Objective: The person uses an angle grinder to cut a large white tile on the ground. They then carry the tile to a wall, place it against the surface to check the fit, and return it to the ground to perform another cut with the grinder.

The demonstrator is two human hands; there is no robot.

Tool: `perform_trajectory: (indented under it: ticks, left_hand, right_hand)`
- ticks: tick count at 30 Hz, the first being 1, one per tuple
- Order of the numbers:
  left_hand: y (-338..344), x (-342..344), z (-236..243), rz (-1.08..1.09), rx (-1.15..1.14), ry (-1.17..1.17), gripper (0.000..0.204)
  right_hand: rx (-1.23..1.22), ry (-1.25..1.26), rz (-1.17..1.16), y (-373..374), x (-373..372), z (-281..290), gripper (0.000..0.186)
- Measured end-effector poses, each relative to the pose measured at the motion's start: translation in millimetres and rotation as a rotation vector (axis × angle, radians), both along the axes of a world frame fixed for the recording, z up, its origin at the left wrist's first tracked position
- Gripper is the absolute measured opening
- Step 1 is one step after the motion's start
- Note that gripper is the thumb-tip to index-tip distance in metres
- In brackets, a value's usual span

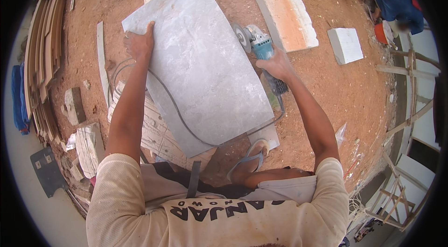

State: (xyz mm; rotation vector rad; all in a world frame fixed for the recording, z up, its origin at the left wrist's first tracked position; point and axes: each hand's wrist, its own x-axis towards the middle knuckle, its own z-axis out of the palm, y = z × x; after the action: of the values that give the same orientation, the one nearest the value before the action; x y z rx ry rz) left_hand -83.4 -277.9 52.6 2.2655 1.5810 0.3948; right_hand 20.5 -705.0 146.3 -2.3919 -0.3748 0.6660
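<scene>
A large grey marbled tile (200, 60) lies tilted in front of me, over rough white blocks. At its far left edge, my left hand (139, 45) grips the rim, thumb on the top face and the other fingers partly hidden. My right hand (278, 64) is closed around the body of a teal and black angle grinder (263, 48). The grinder's round disc (241, 37) is by the tile's right edge; whether it touches cannot be made out. From the grinder a dark power cord (172, 100) loops across the tile's near part to the left.
Stacked wooden boards (44, 46) lie at the far left, near broken blocks (88, 146). A long pale block (280, 6) and a smaller white block (345, 45) rest on the reddish dirt to the right. A co-worker (399, 4) crouches at far right near an orange-red bucket (383, 33). My sandalled foot (247, 160) is beside the tile's near edge.
</scene>
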Motion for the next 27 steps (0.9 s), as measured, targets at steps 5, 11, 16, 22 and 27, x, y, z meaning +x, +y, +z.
perform_trajectory:
  ticks: [5, 11, 16, 22, 27]
  left_hand:
    - [0, 1, -1, 0.002, 0.021, -0.005, 0.119]
    - [0, 0, 0, 0.003, 0.022, 0.012, 0.117]
    - [-1, 0, 0, -0.011, 0.022, 0.014, 0.117]
    - [-1, 0, -1, -0.016, 0.026, 0.014, 0.117]
    - [0, 0, 0, -0.02, 0.025, 0.015, 0.117]
  right_hand:
    - [0.011, 0.016, 0.014, 3, 9, -10, 0.068]
    - [-0.01, 0.014, 0.001, 13, 13, -11, 0.07]
    - [0.021, 0.051, 0.001, 15, 15, -7, 0.069]
    - [0.0, 0.033, -0.003, 21, 18, -4, 0.068]
    - [0.007, 0.028, 0.004, 22, 26, -14, 0.067]
